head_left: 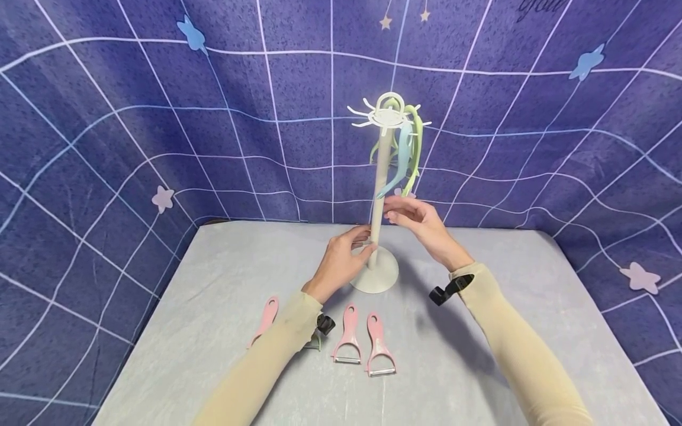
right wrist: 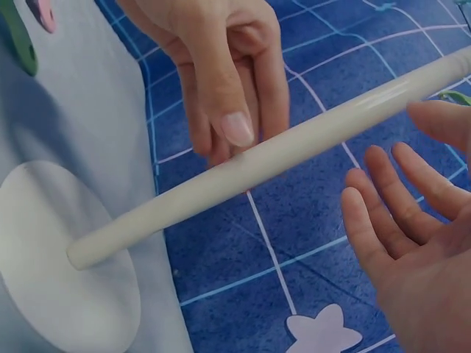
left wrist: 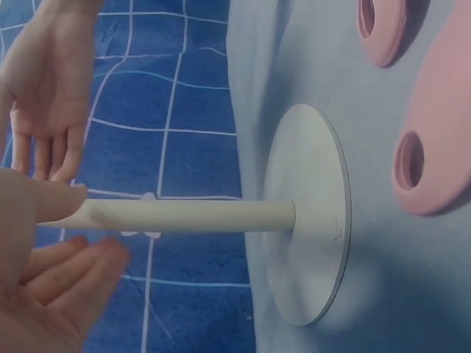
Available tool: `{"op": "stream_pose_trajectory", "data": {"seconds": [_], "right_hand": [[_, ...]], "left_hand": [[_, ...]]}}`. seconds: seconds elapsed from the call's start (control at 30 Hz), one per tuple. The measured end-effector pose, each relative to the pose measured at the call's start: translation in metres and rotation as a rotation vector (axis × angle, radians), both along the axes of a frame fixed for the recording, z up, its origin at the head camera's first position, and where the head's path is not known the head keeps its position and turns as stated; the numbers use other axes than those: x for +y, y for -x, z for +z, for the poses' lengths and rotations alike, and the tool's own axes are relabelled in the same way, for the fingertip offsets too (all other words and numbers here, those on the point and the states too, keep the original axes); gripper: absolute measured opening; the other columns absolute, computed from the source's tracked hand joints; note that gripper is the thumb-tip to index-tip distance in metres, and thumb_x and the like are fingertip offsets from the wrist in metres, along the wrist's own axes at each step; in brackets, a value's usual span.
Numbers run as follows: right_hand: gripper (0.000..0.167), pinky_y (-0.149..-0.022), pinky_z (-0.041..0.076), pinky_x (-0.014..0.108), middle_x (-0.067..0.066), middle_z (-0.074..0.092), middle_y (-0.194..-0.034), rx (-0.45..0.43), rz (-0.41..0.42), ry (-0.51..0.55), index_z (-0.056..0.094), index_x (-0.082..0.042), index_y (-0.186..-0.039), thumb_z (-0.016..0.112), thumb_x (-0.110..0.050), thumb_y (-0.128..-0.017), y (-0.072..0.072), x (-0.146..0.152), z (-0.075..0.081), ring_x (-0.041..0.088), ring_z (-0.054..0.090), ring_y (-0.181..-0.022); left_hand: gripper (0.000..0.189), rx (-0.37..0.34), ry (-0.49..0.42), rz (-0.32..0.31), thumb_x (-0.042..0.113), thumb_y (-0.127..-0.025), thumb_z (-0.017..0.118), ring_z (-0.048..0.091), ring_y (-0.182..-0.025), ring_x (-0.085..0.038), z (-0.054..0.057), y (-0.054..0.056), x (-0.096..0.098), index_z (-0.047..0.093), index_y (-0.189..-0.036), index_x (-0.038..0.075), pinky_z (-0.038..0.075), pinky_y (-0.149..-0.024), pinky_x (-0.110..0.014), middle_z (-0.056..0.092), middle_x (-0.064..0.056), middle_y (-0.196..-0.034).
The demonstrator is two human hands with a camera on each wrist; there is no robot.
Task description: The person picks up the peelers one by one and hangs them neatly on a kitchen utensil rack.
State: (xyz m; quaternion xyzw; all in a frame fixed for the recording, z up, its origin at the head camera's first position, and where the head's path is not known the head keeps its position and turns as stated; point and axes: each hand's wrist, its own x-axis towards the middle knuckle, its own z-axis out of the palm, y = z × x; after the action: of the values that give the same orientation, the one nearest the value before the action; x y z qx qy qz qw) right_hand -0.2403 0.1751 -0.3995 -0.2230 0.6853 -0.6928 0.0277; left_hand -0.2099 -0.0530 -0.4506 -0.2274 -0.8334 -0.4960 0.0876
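A white stand with an upright pole (head_left: 381, 171) and a round base (head_left: 385, 279) is on the table. A ring of hooks (head_left: 388, 118) tops it, with a light-blue utensil (head_left: 403, 155) and green utensils (head_left: 418, 148) hanging on its right and far sides. My left hand (head_left: 338, 258) is around the lower pole; its thumb touches the pole while the fingers extend loosely behind. To the right of the pole, below the hanging utensils, my right hand (head_left: 424, 229) holds nothing, its fingers relaxed and parted in the right wrist view.
Two pink peelers (head_left: 348, 331) (head_left: 377, 340) lie in front of the base. Another pink handle (head_left: 268, 315) and a green-edged piece (head_left: 315, 342) are partly hidden by my left sleeve. A purple-blue cloth with a grid (head_left: 298, 154) surrounds the table (head_left: 458, 378).
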Motion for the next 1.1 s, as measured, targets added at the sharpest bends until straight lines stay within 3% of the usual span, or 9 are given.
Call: {"op": "stream_pose_trajectory", "data": {"seconds": [0.2,0.4,0.57,0.8,0.93,1.1], "right_hand": [[0.039,-0.104,0.058,0.031,0.002,0.075,-0.123,0.009,-0.008,-0.042,0.064,0.003,-0.140,0.070,-0.002,-0.102,0.002,-0.006,0.004,0.018,0.069,-0.116],[0.037,-0.101,0.060,0.029,0.001,0.075,-0.119,0.026,-0.022,-0.042,0.065,0.003,-0.135,0.072,0.001,-0.099,0.004,-0.010,0.008,0.015,0.071,-0.112],[0.033,-0.100,0.062,0.031,0.003,0.077,-0.115,0.046,-0.018,-0.043,0.068,0.005,-0.130,0.074,0.002,-0.098,0.005,-0.012,0.009,0.015,0.073,-0.109],[0.027,-0.094,0.063,0.028,-0.001,0.078,-0.108,0.062,-0.049,-0.069,0.072,0.007,-0.124,0.076,0.000,-0.098,0.006,-0.016,0.012,0.012,0.075,-0.102],[0.027,-0.094,0.063,0.026,-0.005,0.077,-0.105,0.073,-0.074,-0.091,0.071,0.011,-0.123,0.075,0.000,-0.098,0.006,-0.020,0.013,0.009,0.075,-0.100],[0.025,-0.093,0.063,0.024,-0.009,0.076,-0.103,0.074,-0.100,-0.107,0.070,0.013,-0.121,0.075,0.002,-0.098,0.006,-0.022,0.013,0.006,0.075,-0.098]], "left_hand": [[0.036,0.026,0.093,0.095,0.017,-0.102,0.076,0.075,-0.111,-0.024,0.007,-0.022,-0.011,0.071,-0.133,0.001,0.063,-0.099,-0.032,0.075,-0.012,-0.127],[0.029,0.050,0.212,0.172,0.024,-0.100,0.077,0.075,-0.092,-0.022,0.011,-0.056,-0.015,0.075,-0.120,0.003,0.065,-0.083,-0.035,0.076,-0.008,-0.106],[0.035,0.016,0.339,0.214,0.036,-0.099,0.077,0.068,-0.079,-0.019,0.007,-0.088,-0.014,0.076,-0.111,0.003,0.061,-0.072,-0.038,0.071,-0.007,-0.092],[0.032,0.000,0.481,0.193,0.035,-0.096,0.077,0.060,-0.062,-0.017,-0.006,-0.121,-0.001,0.072,-0.086,0.005,0.053,-0.055,-0.031,0.060,0.000,-0.073],[0.040,-0.001,0.542,0.166,0.033,-0.093,0.077,0.056,-0.053,-0.020,-0.013,-0.132,0.007,0.059,-0.067,0.009,0.045,-0.046,-0.031,0.053,-0.002,-0.063],[0.043,0.013,0.642,0.126,0.041,-0.092,0.080,0.063,-0.057,-0.023,-0.016,-0.142,0.015,0.061,-0.066,0.013,0.051,-0.048,-0.033,0.057,-0.002,-0.060]]}}
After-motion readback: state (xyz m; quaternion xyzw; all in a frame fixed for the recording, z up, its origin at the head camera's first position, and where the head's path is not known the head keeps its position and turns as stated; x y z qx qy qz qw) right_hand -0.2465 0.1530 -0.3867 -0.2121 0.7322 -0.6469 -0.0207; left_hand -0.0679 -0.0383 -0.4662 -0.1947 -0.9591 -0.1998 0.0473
